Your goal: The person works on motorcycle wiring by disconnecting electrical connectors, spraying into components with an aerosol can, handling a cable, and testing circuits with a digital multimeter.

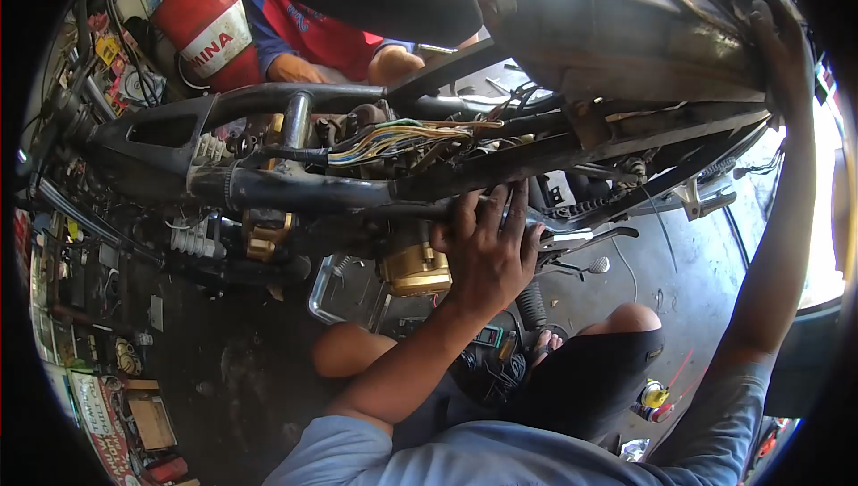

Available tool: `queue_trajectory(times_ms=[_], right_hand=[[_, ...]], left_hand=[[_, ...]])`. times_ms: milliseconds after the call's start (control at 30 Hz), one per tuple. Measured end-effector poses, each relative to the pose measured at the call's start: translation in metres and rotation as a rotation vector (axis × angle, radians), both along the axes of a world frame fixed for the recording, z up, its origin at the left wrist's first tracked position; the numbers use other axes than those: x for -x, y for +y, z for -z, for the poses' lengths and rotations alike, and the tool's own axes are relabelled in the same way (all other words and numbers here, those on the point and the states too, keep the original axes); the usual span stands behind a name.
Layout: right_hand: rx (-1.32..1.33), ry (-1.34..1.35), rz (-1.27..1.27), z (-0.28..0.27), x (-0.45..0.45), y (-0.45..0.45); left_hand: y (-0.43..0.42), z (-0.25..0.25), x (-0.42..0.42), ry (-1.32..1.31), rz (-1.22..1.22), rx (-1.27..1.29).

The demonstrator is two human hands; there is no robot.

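Note:
A bare black motorcycle frame stretches across the view. My left hand lies against its lower tube, fingers spread and pointing up. Above the rear of the frame a large, dull, stained metal shell is raised at a tilt. My right hand is closed around the shell's far right edge, with part of its grip hidden. Between the frame tubes runs a bundle of coloured wires. Below and left of my left hand is a gold-coloured engine cover.
Across the frame sits a person in a red and blue shirt. A red and white bucket stands beside them. Between my knees are a small meter and dark cables. Crowded shelves line the left; a spray can is at lower right.

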State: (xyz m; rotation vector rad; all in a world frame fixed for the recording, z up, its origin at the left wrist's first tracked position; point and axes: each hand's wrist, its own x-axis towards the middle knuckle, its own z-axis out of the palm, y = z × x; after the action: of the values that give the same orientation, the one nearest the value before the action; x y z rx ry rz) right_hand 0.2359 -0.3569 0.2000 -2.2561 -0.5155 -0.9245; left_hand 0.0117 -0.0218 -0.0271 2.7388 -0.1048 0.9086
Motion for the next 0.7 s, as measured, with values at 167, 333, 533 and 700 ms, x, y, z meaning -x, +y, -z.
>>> queue_trajectory(times_ms=[167, 333, 533, 700], right_hand=[[0.24, -0.246, 0.12, -0.011, -0.01, -0.008], [-0.104, -0.355, 0.098, -0.012, 0.015, 0.019], [-0.079, -0.583, 0.127, -0.016, 0.083, 0.013], [0.237, -1.055, 0.213, 0.039, 0.2, -0.003]], left_hand=[[0.002, 0.01, -0.003, -0.04, 0.085, 0.158], [-0.01, 0.006, 0.016, -0.147, 0.038, 0.2], [-0.033, -0.005, 0.04, -0.373, 0.403, 0.393], [-0.058, -0.036, 0.055, -0.324, 0.81, 0.995]])
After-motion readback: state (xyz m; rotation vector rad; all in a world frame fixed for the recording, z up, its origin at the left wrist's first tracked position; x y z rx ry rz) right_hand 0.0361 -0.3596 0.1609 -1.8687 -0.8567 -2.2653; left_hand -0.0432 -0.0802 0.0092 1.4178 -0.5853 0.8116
